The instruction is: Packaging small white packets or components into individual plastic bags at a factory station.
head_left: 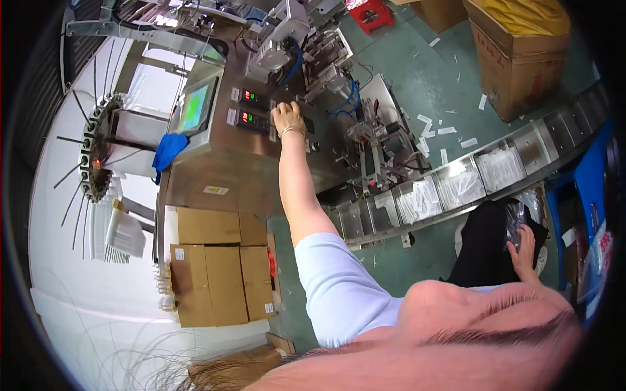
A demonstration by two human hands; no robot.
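My left arm reaches out to a steel machine cabinet (228,156). There my left hand (288,120) lies on the control panel, fingers bent down beside two small lit displays (251,107). Its fingertips are hidden, so whatever they grip cannot be made out. My right hand (523,254) rests at my lap, its fingers stretched and apart, at the edge of a crumpled clear plastic piece (515,221) over dark trousers (479,247). In front of my lap runs a curved conveyor of metal compartments (538,146), several of them holding white strip-like packets (501,168).
A touchscreen (194,107) and a blue cloth (171,153) are at the cabinet's left. Stacked cartons (208,280) stand below. White strips litter the green floor (417,72). A tall carton (518,72) and a red stool (370,14) stand beyond; blue plastic (587,189) is at right.
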